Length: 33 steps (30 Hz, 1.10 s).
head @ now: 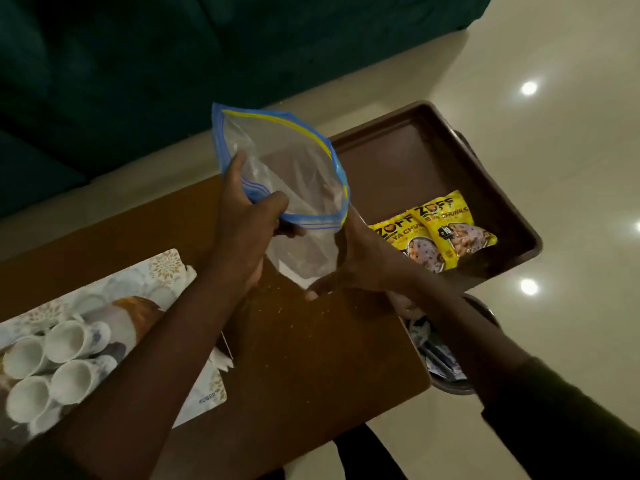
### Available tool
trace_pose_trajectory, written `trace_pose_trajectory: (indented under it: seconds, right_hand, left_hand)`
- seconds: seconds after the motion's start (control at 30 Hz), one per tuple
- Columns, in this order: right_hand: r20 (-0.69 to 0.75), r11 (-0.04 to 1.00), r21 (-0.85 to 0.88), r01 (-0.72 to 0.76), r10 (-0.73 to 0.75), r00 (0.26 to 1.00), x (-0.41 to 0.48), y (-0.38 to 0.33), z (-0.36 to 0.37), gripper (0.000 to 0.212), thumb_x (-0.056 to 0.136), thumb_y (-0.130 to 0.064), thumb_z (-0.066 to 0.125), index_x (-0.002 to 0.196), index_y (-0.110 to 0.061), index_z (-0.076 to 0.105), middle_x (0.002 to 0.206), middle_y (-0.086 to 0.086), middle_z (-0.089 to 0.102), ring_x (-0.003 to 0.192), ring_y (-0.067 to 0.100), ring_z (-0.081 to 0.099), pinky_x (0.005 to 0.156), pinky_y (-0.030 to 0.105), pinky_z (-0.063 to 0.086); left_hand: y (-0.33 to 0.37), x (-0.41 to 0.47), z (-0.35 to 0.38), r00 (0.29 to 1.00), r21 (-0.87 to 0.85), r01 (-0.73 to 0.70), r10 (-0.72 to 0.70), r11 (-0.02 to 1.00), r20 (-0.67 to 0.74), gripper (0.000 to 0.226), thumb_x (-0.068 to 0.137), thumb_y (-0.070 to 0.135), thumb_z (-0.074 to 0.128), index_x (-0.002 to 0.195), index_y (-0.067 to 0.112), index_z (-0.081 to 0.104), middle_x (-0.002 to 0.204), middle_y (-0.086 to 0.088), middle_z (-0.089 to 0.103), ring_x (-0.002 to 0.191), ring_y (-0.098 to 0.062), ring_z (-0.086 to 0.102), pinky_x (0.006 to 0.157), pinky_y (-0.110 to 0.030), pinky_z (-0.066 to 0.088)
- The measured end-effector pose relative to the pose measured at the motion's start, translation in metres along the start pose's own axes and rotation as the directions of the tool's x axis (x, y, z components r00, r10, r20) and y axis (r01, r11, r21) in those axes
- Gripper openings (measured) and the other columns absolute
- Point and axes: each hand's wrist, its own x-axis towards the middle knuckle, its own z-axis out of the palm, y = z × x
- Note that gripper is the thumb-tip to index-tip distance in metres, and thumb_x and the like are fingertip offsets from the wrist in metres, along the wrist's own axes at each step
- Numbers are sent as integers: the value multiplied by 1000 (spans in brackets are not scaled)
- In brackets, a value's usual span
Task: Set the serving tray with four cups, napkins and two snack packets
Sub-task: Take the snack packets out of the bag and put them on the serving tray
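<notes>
My left hand (pixel 247 216) grips a clear zip bag (pixel 294 161) with blue and yellow seal strips, held up above the table with its mouth open. My right hand (pixel 360 261) sits under the bag's lower end, fingers on something white there that I cannot identify. Two yellow snack packets (pixel 446 230) lie side by side in the near part of the dark brown serving tray (pixel 408 161). Several white cups (pixel 52 362) lie on their sides on a patterned placemat (pixel 162 271) at the left.
The brown wooden table (pixel 311 358) carries crumbs near its middle. A round bin (pixel 446 362) with scraps stands on the floor under my right arm. A dark green sofa (pixel 138 64) fills the far side. Glossy pale floor (pixel 554 133) lies to the right.
</notes>
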Motion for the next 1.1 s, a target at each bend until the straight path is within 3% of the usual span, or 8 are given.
trace_pose_trajectory:
  seconds: [0.17, 0.3, 0.43, 0.53, 0.63, 0.8, 0.97, 1.1]
  right_hand:
    - [-369, 986, 38, -160, 163, 915, 11, -17, 41, 53, 82, -5, 71, 129, 7, 51, 128, 21, 58, 117, 16, 56, 96, 13, 40]
    - [-613, 967, 126, -222, 252, 749, 9, -10, 33, 36, 85, 1, 52, 121, -4, 55, 108, 1, 65, 93, 9, 60, 77, 16, 47]
    - [-308, 737, 658, -153, 448, 839, -7, 10, 7, 21, 84, 6, 50, 103, 4, 56, 96, 25, 67, 92, 41, 67, 83, 52, 57]
    - [-44, 510, 827, -236, 477, 878, -22, 22, -7, 10, 85, 2, 55, 82, -3, 62, 77, 10, 70, 72, 24, 72, 64, 32, 58]
    - [147, 479, 781, -401, 482, 863, -32, 37, -6, 18, 83, -8, 64, 70, -16, 73, 69, 2, 72, 64, 15, 70, 59, 27, 57]
    - [267, 357, 788, -501, 536, 801, -43, 50, -3, 18, 75, -12, 71, 92, -9, 70, 86, 10, 73, 78, 24, 72, 68, 37, 59]
    - [-31, 544, 751, -374, 595, 803, -42, 43, 14, 24, 82, -17, 70, 103, -18, 58, 91, 4, 74, 87, 25, 72, 67, 37, 60]
    - [-237, 723, 671, -167, 422, 875, -45, 30, 21, 34, 94, -13, 58, 114, -32, 39, 111, 16, 69, 91, 33, 71, 69, 42, 60]
  left_hand:
    - [6, -4, 4, 970, -268, 199, -150, 943, 194, 78, 91, -4, 47, 152, 28, 11, 70, -11, 55, 50, -14, 67, 61, -33, 60]
    - [4, -3, -17, 980, -89, -22, 39, 996, 193, 80, 93, 26, 60, 151, 41, 7, 88, -8, 73, 91, -22, 74, 76, -35, 60]
    - [-19, -13, -46, 973, 268, -227, 231, 936, 15, 59, 88, 25, 67, 138, 32, 37, 103, -2, 66, 95, -11, 62, 80, -26, 51]
    - [-47, -29, -54, 994, 317, -103, 89, 943, 58, 45, 85, 28, 70, 121, 29, 43, 122, -4, 56, 112, -15, 55, 89, -27, 46]
    - [-63, -37, -59, 988, 159, 134, -145, 978, 58, 37, 83, 26, 70, 111, 25, 45, 125, -12, 58, 117, -25, 56, 99, -42, 48]
    - [-77, -41, -80, 860, -230, 493, -428, 839, 279, 13, 87, 12, 61, 94, 22, 55, 92, 0, 66, 74, -13, 68, 61, -28, 56]
    - [-80, -47, -90, 804, -212, 552, -447, 806, 392, 25, 77, 2, 64, 96, 19, 63, 97, -6, 71, 81, -20, 70, 65, -31, 58]
    - [-75, -41, -87, 894, -153, 427, -389, 891, 223, 37, 87, -10, 53, 114, 14, 62, 109, -12, 67, 88, -22, 68, 72, -29, 59]
